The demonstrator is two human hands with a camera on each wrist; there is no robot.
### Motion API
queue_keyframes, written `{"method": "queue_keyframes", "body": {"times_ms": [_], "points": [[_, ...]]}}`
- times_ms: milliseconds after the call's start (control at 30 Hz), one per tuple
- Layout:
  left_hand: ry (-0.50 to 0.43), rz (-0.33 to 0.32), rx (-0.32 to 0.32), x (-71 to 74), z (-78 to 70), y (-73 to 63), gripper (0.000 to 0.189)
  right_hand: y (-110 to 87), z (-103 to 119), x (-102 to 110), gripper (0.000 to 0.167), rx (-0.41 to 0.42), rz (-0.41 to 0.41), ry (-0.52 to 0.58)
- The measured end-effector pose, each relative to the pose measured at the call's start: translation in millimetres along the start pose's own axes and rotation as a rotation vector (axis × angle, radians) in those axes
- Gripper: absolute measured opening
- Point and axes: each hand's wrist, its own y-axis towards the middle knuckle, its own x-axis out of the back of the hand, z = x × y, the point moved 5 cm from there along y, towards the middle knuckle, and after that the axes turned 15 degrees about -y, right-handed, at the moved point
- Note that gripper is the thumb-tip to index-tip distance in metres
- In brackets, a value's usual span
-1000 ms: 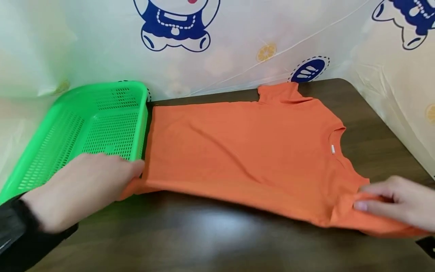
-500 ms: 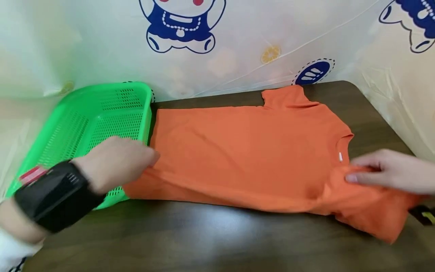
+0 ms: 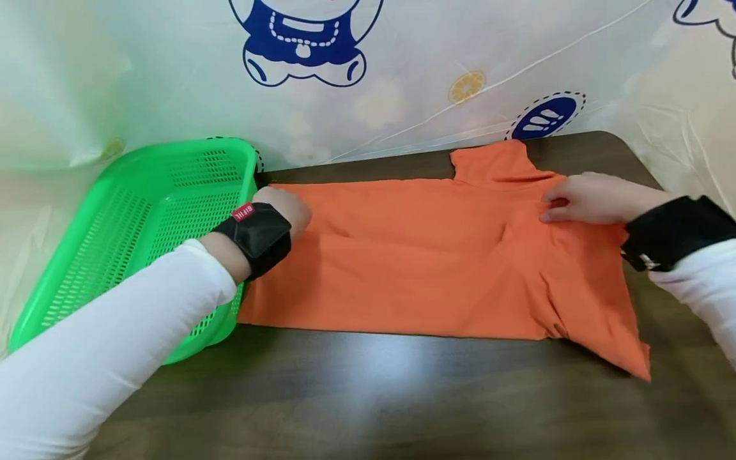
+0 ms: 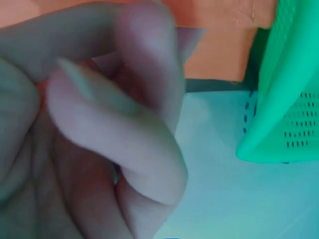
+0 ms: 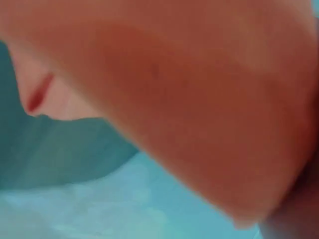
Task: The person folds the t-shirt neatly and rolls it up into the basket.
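An orange T-shirt point(image 3: 414, 268) lies across the table, its near side folded over toward the back. One sleeve sticks out at the back, and another flap hangs toward the front right. At the hem end, my left hand point(image 3: 287, 211) pinches the cloth with curled fingers; the left wrist view shows the bent thumb and fingers point(image 4: 119, 134) close up. My right hand point(image 3: 592, 197) pinches the folded layer near the shoulder and covers the neckline. A blurred reddish surface fills most of the right wrist view, so the grip is hidden there.
A green plastic basket point(image 3: 244, 191) stands at the left, close to the shirt's hem and beneath my left forearm. The brown wooden table point(image 3: 379, 396) extends in front. A white printed sheet point(image 3: 402, 83) hangs behind and along the right side.
Both hands have moved from the front toward the back, carrying the shirt's near edge over its upper face. The collar and its white label, visible before, are now covered.
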Motion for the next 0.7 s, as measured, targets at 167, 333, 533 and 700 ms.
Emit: {"method": "queue_keyframes", "body": {"times_ms": [167, 333, 533, 700], "points": [[0.025, -0.053, 0.088, -5.4, 1.3, 6.9, 0.030, 20.5, 13.1, 1.0, 0.007, -0.031, -0.112, -0.155], [0.063, -0.093, 0.073, -10.1, -4.2, 13.5, 0.033, 13.5, 26.1, -3.4, 0.018, -0.146, -0.220, -0.143], [-0.119, -0.385, -0.099, -20.9, -12.5, -29.1, 0.028, -38.9, 33.3, -26.1, 0.043, -0.357, -0.123, -0.024], [-0.330, -0.537, -0.080, -43.7, -13.3, -65.1, 0.011, -91.8, 28.0, -62.0, 0.074, -0.480, 0.083, 0.090]]}}
